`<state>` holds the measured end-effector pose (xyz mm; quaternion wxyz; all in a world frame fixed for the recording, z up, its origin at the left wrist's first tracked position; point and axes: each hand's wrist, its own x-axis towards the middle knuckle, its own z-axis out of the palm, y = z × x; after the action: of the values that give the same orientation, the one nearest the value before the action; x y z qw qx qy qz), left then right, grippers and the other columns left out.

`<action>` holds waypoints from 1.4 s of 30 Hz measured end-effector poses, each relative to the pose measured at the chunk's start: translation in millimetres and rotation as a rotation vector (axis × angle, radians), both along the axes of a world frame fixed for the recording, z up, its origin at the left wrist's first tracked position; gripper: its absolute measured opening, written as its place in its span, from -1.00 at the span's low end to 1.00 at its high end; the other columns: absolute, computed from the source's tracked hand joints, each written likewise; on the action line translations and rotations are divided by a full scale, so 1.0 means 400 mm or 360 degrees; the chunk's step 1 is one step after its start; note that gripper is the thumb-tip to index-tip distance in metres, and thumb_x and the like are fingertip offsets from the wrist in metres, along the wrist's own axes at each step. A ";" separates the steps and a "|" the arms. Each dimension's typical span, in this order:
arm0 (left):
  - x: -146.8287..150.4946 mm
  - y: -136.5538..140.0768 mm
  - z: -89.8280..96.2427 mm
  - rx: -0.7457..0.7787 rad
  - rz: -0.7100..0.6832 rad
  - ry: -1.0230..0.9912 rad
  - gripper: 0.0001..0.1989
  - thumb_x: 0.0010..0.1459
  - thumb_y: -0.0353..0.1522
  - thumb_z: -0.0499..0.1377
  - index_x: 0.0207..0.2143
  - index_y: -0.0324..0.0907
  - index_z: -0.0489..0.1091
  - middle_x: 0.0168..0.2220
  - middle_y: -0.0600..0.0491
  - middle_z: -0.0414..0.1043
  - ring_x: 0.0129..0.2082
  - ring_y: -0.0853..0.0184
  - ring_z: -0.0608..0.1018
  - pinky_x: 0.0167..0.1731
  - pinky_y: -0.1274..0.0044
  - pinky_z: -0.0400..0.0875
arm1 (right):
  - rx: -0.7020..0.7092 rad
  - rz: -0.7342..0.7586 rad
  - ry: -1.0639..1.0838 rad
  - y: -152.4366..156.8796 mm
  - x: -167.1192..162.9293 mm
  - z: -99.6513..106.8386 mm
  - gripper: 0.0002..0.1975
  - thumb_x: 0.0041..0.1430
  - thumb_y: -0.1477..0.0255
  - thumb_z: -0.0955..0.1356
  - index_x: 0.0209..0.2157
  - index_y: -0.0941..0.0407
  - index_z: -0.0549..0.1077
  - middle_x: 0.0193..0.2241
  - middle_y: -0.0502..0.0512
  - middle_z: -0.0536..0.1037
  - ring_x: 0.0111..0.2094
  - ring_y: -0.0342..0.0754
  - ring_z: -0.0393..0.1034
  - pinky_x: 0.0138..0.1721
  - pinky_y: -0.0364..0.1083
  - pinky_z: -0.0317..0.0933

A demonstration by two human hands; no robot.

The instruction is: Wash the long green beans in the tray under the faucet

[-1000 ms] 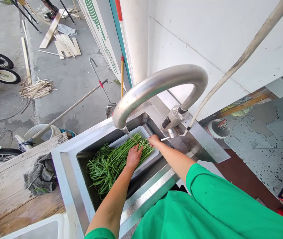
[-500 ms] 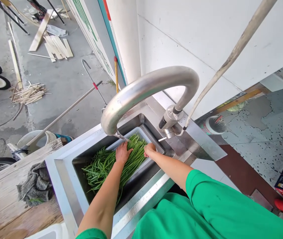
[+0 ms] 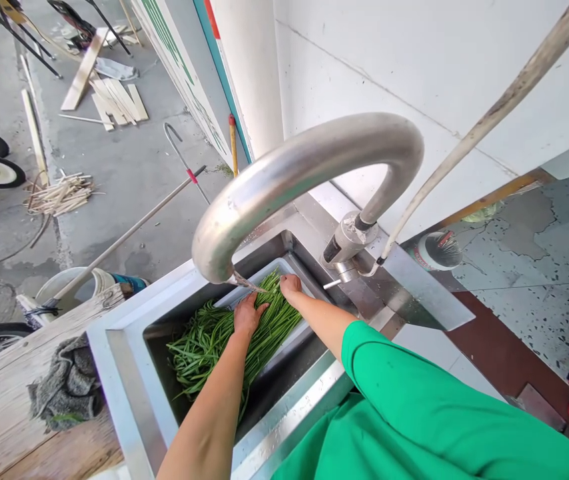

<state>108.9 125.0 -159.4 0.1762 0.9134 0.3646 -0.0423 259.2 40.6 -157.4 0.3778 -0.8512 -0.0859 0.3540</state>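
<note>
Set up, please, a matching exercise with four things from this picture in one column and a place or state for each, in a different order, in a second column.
Things:
1. Grey cloth
2. Faucet
3. Left hand
4. Light grey tub

Places or states:
A. On the green stalks
B. Inside the sink, partly covered
C. Crumpled on the wooden boards
D. Arched overhead, with water running

Right pairs: 1-C, 2-D, 3-A, 4-B.
</note>
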 end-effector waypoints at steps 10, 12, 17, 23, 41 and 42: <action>-0.005 0.001 -0.007 -0.0041 0.0023 0.0001 -0.49 0.18 -0.20 0.11 0.13 -0.24 0.26 0.10 -0.20 0.33 0.10 0.08 0.38 0.06 0.32 0.23 | -0.0034 0.0226 -0.0035 -0.064 0.017 0.028 -0.86 0.06 0.39 0.37 -0.50 0.13 0.53 -0.41 0.14 0.57 -0.26 -0.03 0.45 -0.30 -0.19 0.22; -0.006 0.000 -0.008 -0.0045 0.0019 0.0003 -0.47 0.18 -0.20 0.11 0.15 -0.26 0.24 0.10 -0.21 0.33 0.11 0.08 0.36 0.06 0.33 0.22 | -0.0016 0.0205 0.0011 -0.058 0.016 0.033 -0.90 -0.01 0.43 0.40 -0.54 0.13 0.53 -0.46 0.11 0.57 -0.31 -0.03 0.45 -0.32 -0.18 0.22; -0.006 0.004 -0.008 -0.0053 0.0013 0.0026 -0.45 0.19 -0.19 0.09 0.16 -0.28 0.22 0.10 -0.22 0.33 0.11 0.07 0.36 0.06 0.34 0.23 | 0.0144 -0.0100 0.0057 -0.042 0.021 0.063 -0.86 0.06 0.46 0.33 -0.37 0.13 0.55 -0.36 0.09 0.57 -0.27 -0.10 0.44 -0.36 -0.24 0.23; 0.012 -0.026 0.039 0.0016 0.0111 0.0002 -0.43 0.15 -0.22 0.13 0.15 -0.30 0.22 0.12 -0.24 0.29 0.10 0.00 0.34 0.05 0.27 0.20 | 0.0463 -0.0417 0.0306 -0.085 0.044 0.109 -0.78 0.14 0.40 0.29 -0.24 0.20 0.49 -0.47 0.03 0.53 -0.53 -0.23 0.36 -0.55 -0.29 0.17; 0.054 -0.168 0.158 -0.1146 0.0082 -0.0617 -0.58 0.17 -0.07 -0.04 -0.32 -0.24 0.36 -0.54 0.05 0.45 -0.52 0.38 0.47 -0.49 0.56 0.34 | 0.0864 -0.0335 0.0941 -0.146 0.056 0.185 -0.92 0.15 0.59 0.30 -0.43 0.25 0.39 -0.50 0.13 0.53 -0.44 -0.15 0.50 -0.38 -0.20 0.39; 0.048 -0.168 0.167 -0.1169 0.0098 -0.0611 -0.59 0.15 -0.06 -0.02 -0.34 -0.24 0.35 -0.59 0.08 0.40 -0.58 0.40 0.43 -0.54 0.57 0.32 | 0.0844 -0.0344 0.0878 -0.144 0.060 0.186 -0.92 0.17 0.58 0.29 -0.41 0.25 0.39 -0.46 0.16 0.54 -0.39 -0.13 0.50 -0.36 -0.19 0.40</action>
<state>128.0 57.9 -92.5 0.5563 0.7697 0.3130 0.0067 283.1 -16.9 -83.2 0.6285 -0.6012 0.0205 0.4930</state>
